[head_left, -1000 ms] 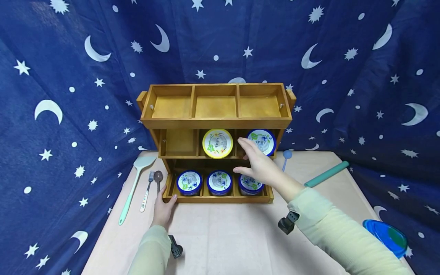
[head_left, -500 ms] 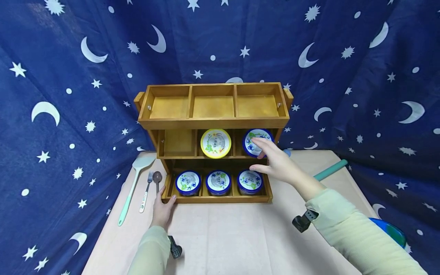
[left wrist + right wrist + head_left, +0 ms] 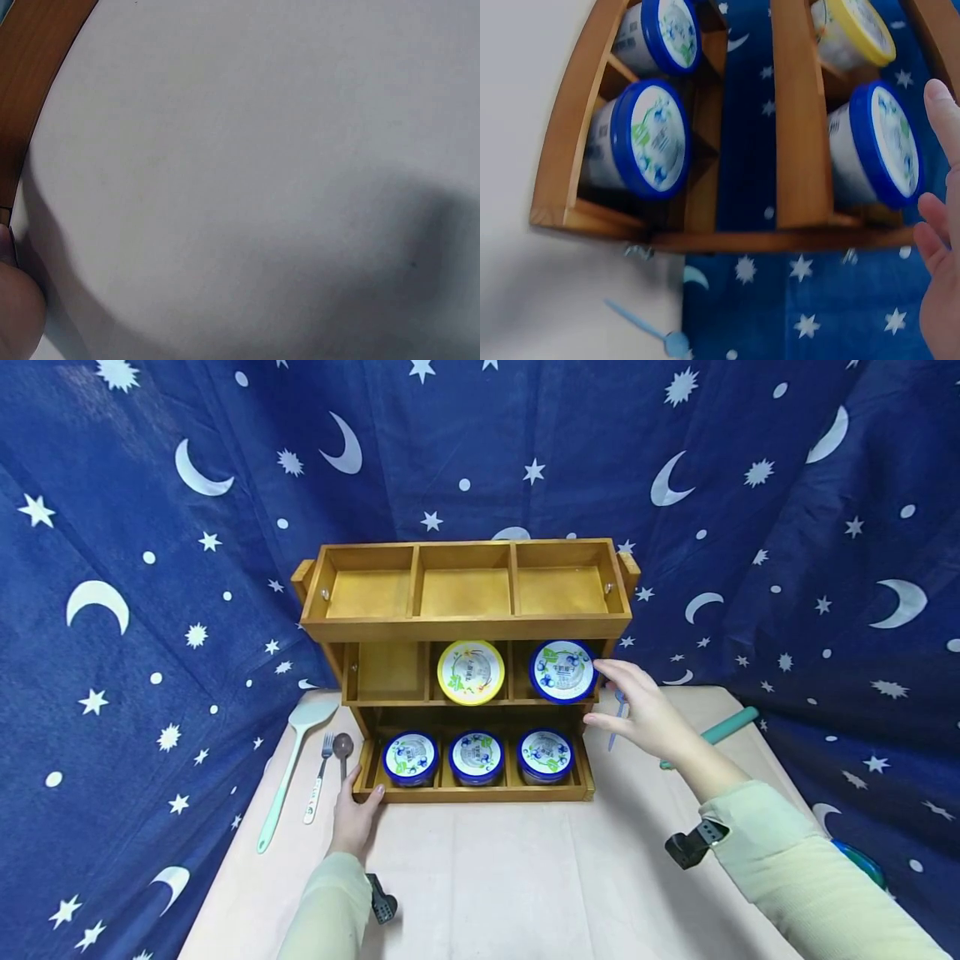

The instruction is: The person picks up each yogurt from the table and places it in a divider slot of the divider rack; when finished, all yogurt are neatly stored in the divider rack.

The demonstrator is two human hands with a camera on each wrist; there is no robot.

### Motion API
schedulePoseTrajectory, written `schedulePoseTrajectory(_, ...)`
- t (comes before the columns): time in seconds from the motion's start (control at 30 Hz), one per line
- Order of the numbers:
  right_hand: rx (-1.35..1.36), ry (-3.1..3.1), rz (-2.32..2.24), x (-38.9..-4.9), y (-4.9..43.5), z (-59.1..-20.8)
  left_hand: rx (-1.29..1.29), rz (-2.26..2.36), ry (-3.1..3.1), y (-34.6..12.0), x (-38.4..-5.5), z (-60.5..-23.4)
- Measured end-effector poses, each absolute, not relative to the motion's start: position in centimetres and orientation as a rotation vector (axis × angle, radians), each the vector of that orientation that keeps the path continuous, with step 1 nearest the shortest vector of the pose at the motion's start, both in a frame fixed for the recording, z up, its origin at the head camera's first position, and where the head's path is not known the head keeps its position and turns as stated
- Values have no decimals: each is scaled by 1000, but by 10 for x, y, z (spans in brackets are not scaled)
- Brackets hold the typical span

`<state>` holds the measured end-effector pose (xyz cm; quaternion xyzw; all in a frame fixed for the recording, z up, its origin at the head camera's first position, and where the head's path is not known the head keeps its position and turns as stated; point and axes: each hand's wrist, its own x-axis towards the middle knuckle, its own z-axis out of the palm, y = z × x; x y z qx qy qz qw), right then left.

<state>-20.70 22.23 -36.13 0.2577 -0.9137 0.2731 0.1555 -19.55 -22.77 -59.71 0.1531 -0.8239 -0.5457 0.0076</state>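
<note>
A three-tier wooden rack (image 3: 465, 631) stands on the table. In its middle tier sit a yellow-lidded tub (image 3: 471, 673) at the centre and a blue-lidded tub (image 3: 558, 670) at the right. Its bottom tier holds a blue-lidded tub in each compartment: left (image 3: 410, 758), centre (image 3: 476, 757) and right (image 3: 546, 755). My left hand (image 3: 356, 814) grips the rack's lower left front corner, thumb on the front. My right hand (image 3: 645, 714) is just right of the middle-tier blue-lidded tub, thumb and fingers spread, holding nothing. Whether a fingertip touches that lid I cannot tell.
Left of the rack lie a pale green spatula (image 3: 300, 743), a fork (image 3: 318, 777) and a brown spoon (image 3: 342, 747). Behind my right hand are a blue spoon (image 3: 676, 344) and a green roll (image 3: 731, 725). A blue object (image 3: 862, 862) shows partly beyond my right sleeve.
My right hand has moved to the right, off the middle-tier blue-lidded tub, uncovering its lid. My left hand stays on the rack's corner. The head view has shifted slightly.
</note>
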Motion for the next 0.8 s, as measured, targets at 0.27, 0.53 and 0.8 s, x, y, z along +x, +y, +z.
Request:
schedulePoseTrajectory(0.27,600,-2645,784,-207,255,-376,483,-1724,-2573,-228,-196,-597)
schedulePoseTrajectory(0.53,426,-2710,780,-200,283,-383,475,-1726,-2568,-228,-195,-597)
schedulePoseTrajectory(0.8,253,-2721,755,-196,316,-402,480,-1706,-2582,-226,-195,-596)
